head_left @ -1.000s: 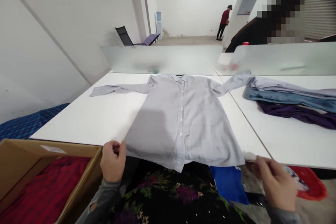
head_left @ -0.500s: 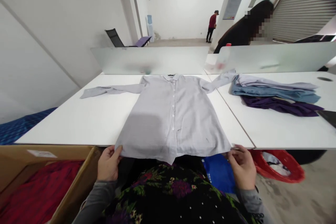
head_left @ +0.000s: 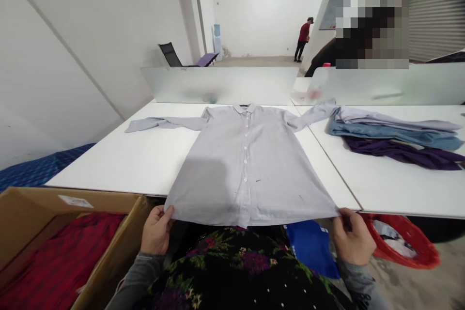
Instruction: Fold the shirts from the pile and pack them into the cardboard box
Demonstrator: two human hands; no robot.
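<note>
A light grey button-up shirt (head_left: 232, 164) lies front side up on the white table (head_left: 119, 160), collar at the far side and both sleeves stretched outward. Its hem hangs a little past the near table edge. My left hand (head_left: 157, 230) pinches the hem's left corner between thumb and fingers. At the opposite corner, my right hand (head_left: 353, 236) grips the hem the same way, and the bottom edge is drawn nearly straight between them. Small dark marks show on the lower right of the shirt front.
Folded garments (head_left: 395, 131) are piled at the right. A cardboard box (head_left: 136, 213) with red checked cloth stands at lower left, and a red-rimmed bin (head_left: 428, 256) at lower right. Frosted dividers (head_left: 225, 85) line the back. Two people are beyond them.
My right hand has moved outward to the right with its hem corner, so the bottom edge is wider and tauter. The left hand keeps its corner. The view has shifted slightly.
</note>
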